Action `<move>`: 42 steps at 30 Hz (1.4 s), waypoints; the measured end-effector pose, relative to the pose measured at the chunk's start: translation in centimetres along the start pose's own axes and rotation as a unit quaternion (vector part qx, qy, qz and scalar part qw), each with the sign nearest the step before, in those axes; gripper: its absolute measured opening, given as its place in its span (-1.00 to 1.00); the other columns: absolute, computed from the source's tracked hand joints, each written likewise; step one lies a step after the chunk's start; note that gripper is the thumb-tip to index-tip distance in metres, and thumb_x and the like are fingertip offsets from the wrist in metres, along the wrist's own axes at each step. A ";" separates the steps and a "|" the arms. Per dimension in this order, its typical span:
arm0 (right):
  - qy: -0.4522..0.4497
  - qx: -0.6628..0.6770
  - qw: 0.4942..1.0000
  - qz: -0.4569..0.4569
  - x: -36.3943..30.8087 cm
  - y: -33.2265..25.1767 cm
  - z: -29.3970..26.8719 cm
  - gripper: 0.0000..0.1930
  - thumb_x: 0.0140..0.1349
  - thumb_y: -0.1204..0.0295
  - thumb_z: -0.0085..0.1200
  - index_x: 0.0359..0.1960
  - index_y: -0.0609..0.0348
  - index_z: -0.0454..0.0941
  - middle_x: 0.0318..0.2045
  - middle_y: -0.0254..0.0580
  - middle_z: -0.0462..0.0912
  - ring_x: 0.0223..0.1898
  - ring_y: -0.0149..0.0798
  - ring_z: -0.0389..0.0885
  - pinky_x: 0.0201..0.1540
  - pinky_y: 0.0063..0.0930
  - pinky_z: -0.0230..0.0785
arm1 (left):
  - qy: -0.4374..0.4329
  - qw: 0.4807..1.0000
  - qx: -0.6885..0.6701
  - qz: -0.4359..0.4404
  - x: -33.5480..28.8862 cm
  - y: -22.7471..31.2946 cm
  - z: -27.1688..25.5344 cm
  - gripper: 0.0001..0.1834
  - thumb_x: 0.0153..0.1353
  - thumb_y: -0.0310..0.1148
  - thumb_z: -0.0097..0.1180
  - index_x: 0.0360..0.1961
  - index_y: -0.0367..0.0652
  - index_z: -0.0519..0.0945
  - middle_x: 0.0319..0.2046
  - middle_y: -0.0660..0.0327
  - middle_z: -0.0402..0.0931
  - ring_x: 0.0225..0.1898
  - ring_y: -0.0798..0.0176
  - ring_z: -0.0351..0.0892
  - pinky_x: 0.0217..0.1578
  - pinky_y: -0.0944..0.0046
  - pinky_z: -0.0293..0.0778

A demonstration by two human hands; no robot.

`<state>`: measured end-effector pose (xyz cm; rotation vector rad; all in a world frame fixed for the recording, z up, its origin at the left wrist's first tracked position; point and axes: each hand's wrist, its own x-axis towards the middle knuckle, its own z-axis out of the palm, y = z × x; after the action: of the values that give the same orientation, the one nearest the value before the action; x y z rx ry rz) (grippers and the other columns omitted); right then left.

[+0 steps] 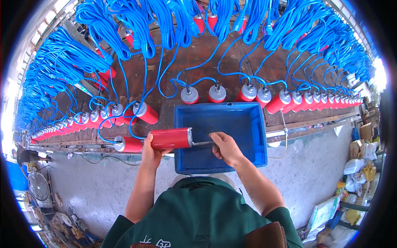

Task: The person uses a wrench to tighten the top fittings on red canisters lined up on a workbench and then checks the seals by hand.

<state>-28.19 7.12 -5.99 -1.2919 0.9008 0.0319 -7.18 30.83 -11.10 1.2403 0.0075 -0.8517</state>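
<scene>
My left hand [152, 149] is wrapped round a red cylinder [170, 139] with a metal end cap, lying sideways above the left edge of a blue plastic bin [262, 140]. In my closed right hand [225, 149] is a thin metal rod-like tool [202, 143], its tip at the cylinder's capped right end. My fist hides the tool's handle, so its exact kind does not show. Close to my left hand, another red cylinder [132, 144] lies on its side at the table edge, a blue cable at its cap. Below my right hand is the bin's dark inside.
Red cylinders with grey caps [217, 93] stand in a long row on the brown table [198, 53], to both sides of the bin. Looped blue cables [165, 25] hang along the far side. A fan [38, 186] stands left; bags and boxes [355, 165] lie right.
</scene>
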 end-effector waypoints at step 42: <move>-0.063 -0.011 0.998 0.021 0.8 1.1 -1.4 -0.62 0.59 0.20 0.15 0.21 0.24 0.66 -0.38 -0.21 0.69 -0.35 -0.36 0.66 -0.27 -0.49 0.57 | -0.020 1.000 0.002 0.015 0.7 0.1 0.4 -0.39 0.57 0.14 -0.16 0.30 -0.16 0.45 0.20 -0.09 0.64 0.21 -0.09 0.71 0.13 -0.11 0.72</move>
<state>-28.94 5.98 -7.38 -1.2765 0.8204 0.1557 -6.74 30.14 -11.17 1.2251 -0.0446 -0.8500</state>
